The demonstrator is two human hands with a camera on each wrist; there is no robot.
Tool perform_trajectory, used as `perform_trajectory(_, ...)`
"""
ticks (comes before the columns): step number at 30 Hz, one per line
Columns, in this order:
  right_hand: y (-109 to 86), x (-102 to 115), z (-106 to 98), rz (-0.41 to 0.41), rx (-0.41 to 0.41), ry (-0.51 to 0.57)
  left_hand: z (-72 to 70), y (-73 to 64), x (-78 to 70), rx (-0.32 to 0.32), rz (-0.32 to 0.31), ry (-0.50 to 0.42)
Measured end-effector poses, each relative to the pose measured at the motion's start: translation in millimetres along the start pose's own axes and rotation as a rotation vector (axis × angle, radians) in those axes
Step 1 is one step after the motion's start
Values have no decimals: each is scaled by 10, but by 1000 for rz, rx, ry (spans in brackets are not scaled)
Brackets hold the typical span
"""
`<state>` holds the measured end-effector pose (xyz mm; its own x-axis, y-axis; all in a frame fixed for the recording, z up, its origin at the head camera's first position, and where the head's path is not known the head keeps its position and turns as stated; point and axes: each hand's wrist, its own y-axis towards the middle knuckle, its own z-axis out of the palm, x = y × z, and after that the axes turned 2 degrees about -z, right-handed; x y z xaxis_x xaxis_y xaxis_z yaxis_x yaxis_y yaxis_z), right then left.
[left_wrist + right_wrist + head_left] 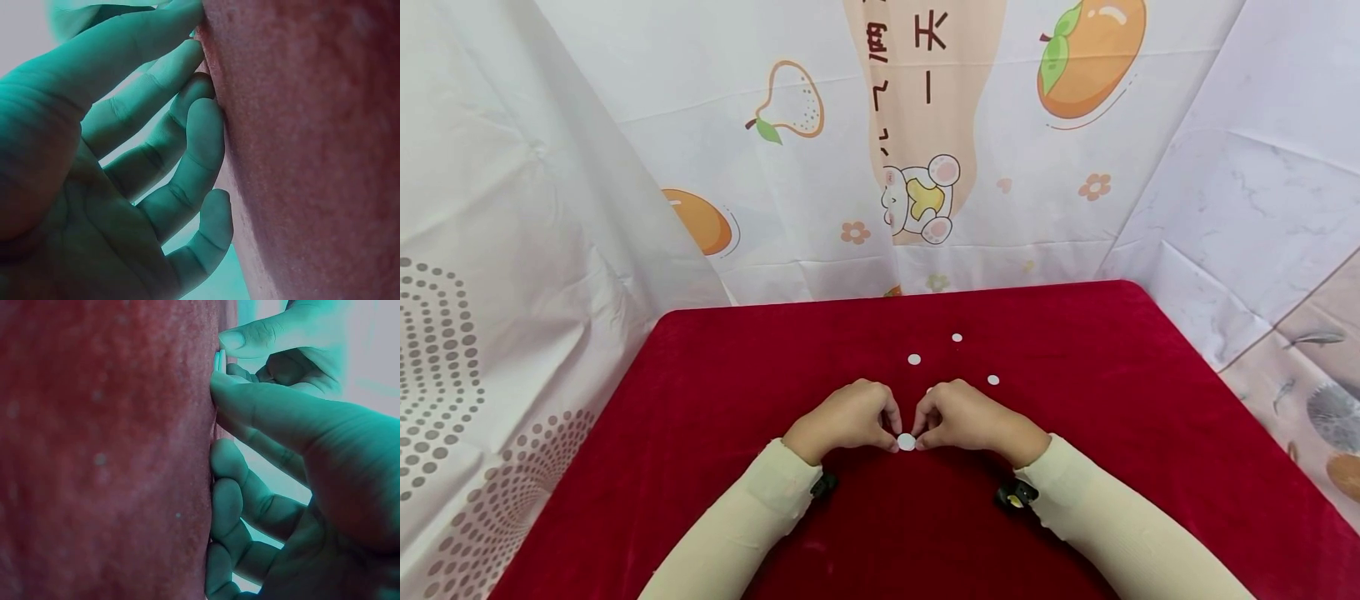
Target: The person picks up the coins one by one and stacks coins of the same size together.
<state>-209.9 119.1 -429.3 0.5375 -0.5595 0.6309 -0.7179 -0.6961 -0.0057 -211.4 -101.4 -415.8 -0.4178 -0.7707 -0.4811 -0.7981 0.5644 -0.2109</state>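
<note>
A small white round disc [906, 442] lies on the red cloth between my two hands. My left hand [853, 418] holds its left edge with thumb and index finger. From the other side my right hand [973, 419] grips the right edge the same way. Edge-on in the right wrist view, the disc [220, 361] shows what looks like two thin layers between the thumbs. The left wrist view shows the left hand [144, 144] with its other fingers bent and their tips at the cloth; the disc is hidden there.
Beyond the hands lie more white discs: one [913, 359] straight ahead, one [957, 337] farther back, one [993, 380] to the right. A sliver of another white piece [929, 389] shows behind the right hand. Red cloth [737, 358] covers the table; printed curtains [820, 200] hang around it.
</note>
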Motion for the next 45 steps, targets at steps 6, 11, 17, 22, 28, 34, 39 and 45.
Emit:
perform_trajectory(6, 2, -7, -2, 0, 1, -7, 0, -3, -17, 3, 1, 8)
perform_trajectory(11, 2, -15, -3, 0, 1, -13, 4, -3, -23, 0, 3, 7)
perform_trajectory(17, -1, -18, 1, -6, -3, -18, 9, -1, -20, -7, 6, 16)
perform_trajectory(22, -4, -13, -1, 0, -5, -16, 8, 1, -19, -10, 6, 19)
perform_trajectory(28, -2, -9, -6, 4, -2, -17, 8, 2, -19, -12, 10, 26)
perform_trajectory(34, 1, -10, -4, 0, -3, -19, 17, 6, -14, -9, 10, 21)
perform_trajectory(39, 3, -12, 2, 2, 2, -16, 21, 10, -13, 1, 12, 2)
perform_trajectory(45, 4, -14, 7, 4, 2, -16, 24, 11, -15, 6, 12, -4)
